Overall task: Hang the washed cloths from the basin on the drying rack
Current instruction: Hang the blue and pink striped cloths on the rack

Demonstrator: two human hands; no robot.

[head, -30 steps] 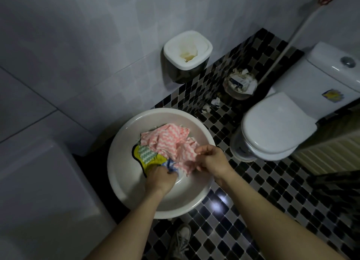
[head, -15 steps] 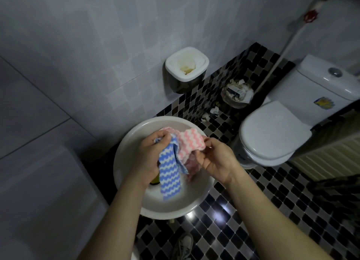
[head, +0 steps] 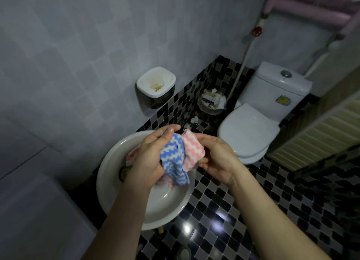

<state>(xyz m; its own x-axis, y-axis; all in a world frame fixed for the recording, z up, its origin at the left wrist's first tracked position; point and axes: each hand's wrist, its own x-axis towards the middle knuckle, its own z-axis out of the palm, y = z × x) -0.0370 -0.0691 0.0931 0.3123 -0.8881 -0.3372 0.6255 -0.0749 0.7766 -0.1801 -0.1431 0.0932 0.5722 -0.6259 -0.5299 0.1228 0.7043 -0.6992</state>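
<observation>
Head view, both hands raised over the basin [head: 109,174]. Left hand [head: 150,158] is gripping the blue zigzag cloth [head: 172,158], fingers curled round its upper part; the lower end is hanging loose, its bottom hem dangling just inside the basin's right rim. Right hand [head: 216,158] is pinching the pink zigzag cloth [head: 192,152] between thumb and fingers. The two cloths are touching edge to edge between the hands.

More fabric is lying in the basin behind the left wrist: a pink fold [head: 129,156] and a dark greenish piece [head: 123,172], both partly hidden.

Edges and room:
- Basin's left rim is sitting close to a white unit [head: 39,211]; tiled wall is standing just behind it.
- Checkered floor [head: 253,201] is lying open to the right of the basin, toward the toilet [head: 247,131].
- A full waste bin [head: 212,102] is standing between wall and toilet.
- Pink tubular bars [head: 311,8] are running high on the far wall, well apart from the hands.
</observation>
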